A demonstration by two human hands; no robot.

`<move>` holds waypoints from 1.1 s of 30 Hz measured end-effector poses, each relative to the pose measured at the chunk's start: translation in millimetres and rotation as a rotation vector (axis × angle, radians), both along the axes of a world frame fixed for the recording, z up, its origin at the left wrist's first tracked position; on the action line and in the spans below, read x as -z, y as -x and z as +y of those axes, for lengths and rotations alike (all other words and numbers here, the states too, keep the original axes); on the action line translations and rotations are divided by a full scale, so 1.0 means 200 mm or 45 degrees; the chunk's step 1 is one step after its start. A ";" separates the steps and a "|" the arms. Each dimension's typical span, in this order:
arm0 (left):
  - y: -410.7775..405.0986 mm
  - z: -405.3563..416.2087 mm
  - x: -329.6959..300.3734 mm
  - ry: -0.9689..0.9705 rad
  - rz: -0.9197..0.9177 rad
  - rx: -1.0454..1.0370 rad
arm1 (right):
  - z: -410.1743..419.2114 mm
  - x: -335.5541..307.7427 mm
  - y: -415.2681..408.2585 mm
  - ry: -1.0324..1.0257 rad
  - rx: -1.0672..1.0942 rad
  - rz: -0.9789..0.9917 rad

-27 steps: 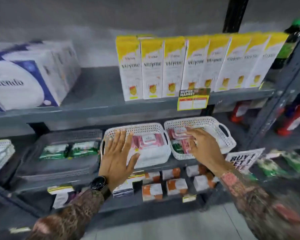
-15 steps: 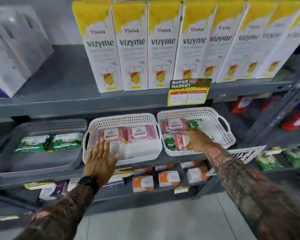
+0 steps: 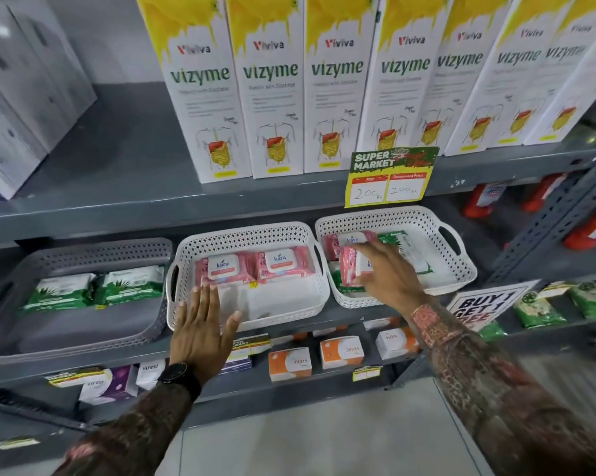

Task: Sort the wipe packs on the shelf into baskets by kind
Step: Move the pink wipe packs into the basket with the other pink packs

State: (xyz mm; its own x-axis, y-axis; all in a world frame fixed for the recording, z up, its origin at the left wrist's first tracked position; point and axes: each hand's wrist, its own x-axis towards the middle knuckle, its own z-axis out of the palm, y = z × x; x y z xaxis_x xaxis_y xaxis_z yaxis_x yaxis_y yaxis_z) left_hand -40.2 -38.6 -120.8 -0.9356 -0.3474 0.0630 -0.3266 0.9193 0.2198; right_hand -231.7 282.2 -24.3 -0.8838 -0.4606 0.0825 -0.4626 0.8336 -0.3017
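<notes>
Right hand (image 3: 389,273): fingers closed round a pink soft-film wipe pack (image 3: 353,269) inside the right white basket (image 3: 461,269).
Left hand (image 3: 200,324): flat, fingers spread, against the middle perforated basket (image 3: 289,310) front rim.
Grey basket (image 3: 83,324): two green packs (image 3: 94,290), front half bare.

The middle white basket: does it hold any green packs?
No, the middle white basket holds only two pink packs; the left hand rests on its front rim.

pink packs (image 3: 255,269); green packs (image 3: 94,290); white perforated basket (image 3: 245,231)
</notes>
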 end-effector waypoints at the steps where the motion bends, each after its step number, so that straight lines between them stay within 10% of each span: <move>1: -0.01 -0.01 -0.01 -0.005 0.008 0.004 | -0.06 -0.04 -0.03 0.010 0.014 0.071; 16: -0.11 -0.12 0.00 -0.029 0.067 -0.062 | -1.15 0.15 -0.34 -0.083 -0.517 0.012; 28: 0.13 0.08 -0.03 0.048 0.031 0.070 | -0.58 0.02 0.08 0.340 -0.064 0.268; 33: 0.14 0.10 0.01 0.108 0.001 0.047 | -0.30 0.11 0.40 -0.098 0.016 -0.078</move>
State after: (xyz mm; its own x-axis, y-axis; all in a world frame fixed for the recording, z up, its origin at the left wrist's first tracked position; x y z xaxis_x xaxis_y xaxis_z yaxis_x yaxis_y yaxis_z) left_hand -69.0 -18.9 -123.0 -0.9477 -0.3060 0.0912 -0.2919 0.9460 0.1408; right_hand -312.6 222.9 -47.0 -0.8917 -0.4526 -0.0073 -0.4348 0.8609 -0.2641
